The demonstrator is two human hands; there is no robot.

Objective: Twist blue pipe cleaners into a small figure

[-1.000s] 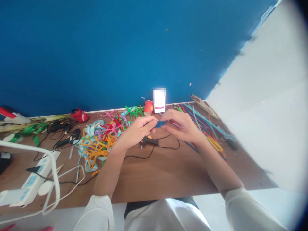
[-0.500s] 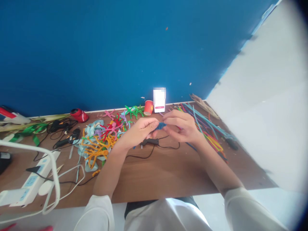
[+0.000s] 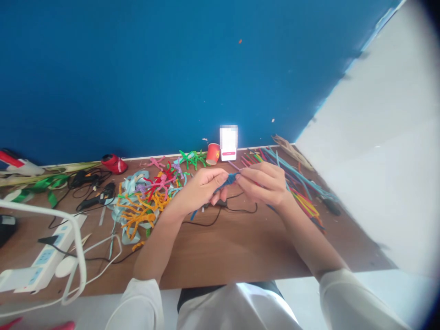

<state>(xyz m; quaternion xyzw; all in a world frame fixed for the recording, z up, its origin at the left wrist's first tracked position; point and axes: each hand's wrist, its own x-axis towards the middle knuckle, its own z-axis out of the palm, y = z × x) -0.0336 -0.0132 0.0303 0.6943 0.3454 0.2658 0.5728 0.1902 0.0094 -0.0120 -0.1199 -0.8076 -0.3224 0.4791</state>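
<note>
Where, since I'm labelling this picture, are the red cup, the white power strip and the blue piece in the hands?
Red cup [image 3: 212,155], head view: its red outer side.
White power strip [image 3: 43,257], head view: a blue socket panel.
Blue piece [image 3: 231,179], head view: its uncovered part.

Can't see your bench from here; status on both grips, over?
Left grip: pinching blue fuzzy piece. Right grip: pinching same piece. Black glue gun below on tabletop, partly hidden behind left grip.

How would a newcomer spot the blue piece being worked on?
Against the blue wall is a brown table. Over its middle, the left hand and right hand pinch a small blue piece. Unlike the light-blue strands lying at the right, it is darker and held in both hands.
</note>
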